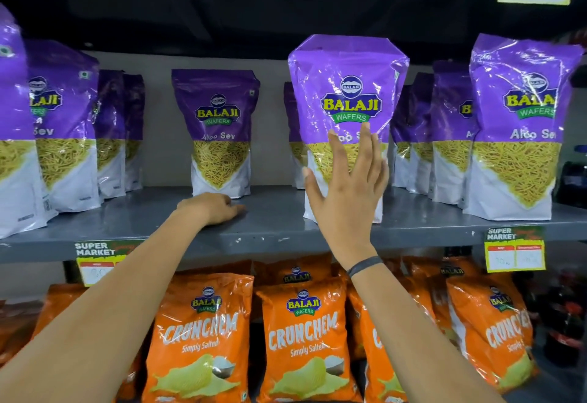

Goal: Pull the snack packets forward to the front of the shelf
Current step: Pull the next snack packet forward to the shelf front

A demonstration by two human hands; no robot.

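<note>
Purple Balaji Aloo Sev packets stand on a grey shelf (273,212). One packet (347,85) stands upright near the shelf's front edge, right of centre. My right hand (347,186) is in front of its lower half, fingers spread and palm toward it, gripping nothing. Another packet (219,129) stands farther back, left of centre. My left hand (211,209) lies on the shelf just in front of that packet's base, fingers curled down, holding nothing. More purple packets stand at the left (63,123) and right (521,123), near the front.
Further purple packets stand in rows behind the front ones. Below the shelf hang orange Crunchem packets (301,339) in a row. Yellow price tags (514,250) are clipped to the shelf edge. A dark upper shelf runs overhead. Dark bottles stand at the far right.
</note>
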